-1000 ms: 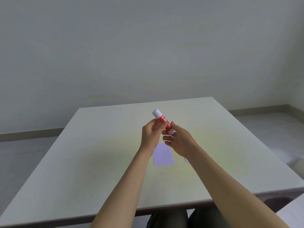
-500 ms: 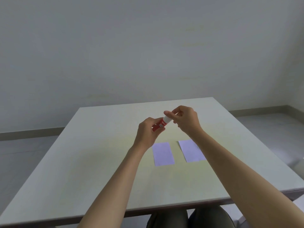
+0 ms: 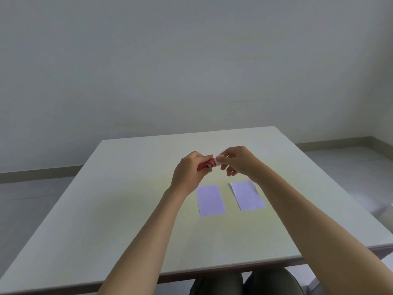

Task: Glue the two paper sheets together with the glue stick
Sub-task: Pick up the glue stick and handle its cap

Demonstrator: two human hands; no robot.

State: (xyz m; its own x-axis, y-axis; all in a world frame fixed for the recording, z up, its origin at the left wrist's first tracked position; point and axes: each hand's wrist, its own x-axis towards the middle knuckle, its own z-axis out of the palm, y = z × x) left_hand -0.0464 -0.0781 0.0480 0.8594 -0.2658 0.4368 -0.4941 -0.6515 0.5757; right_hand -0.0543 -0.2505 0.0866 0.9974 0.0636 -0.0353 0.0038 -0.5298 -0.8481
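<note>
While both hands are raised above the table (image 3: pixel 127 209), the left hand (image 3: pixel 188 171) wraps around the red body of the one glue stick (image 3: pixel 207 166) and the right hand (image 3: pixel 238 161) pinches its white cap end — the stick lies nearly level between them. Two sheets (image 3: pixel 210 200) (image 3: pixel 247 195) lie flat on the table below, side by side, apart — not overlapping.

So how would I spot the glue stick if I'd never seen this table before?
Look at the pale table, above the two small lilac paper sheets lying side by side. The glue stick is the short red tube with a white end, held between the left hand and right hand. It is the only red thing here.
</note>
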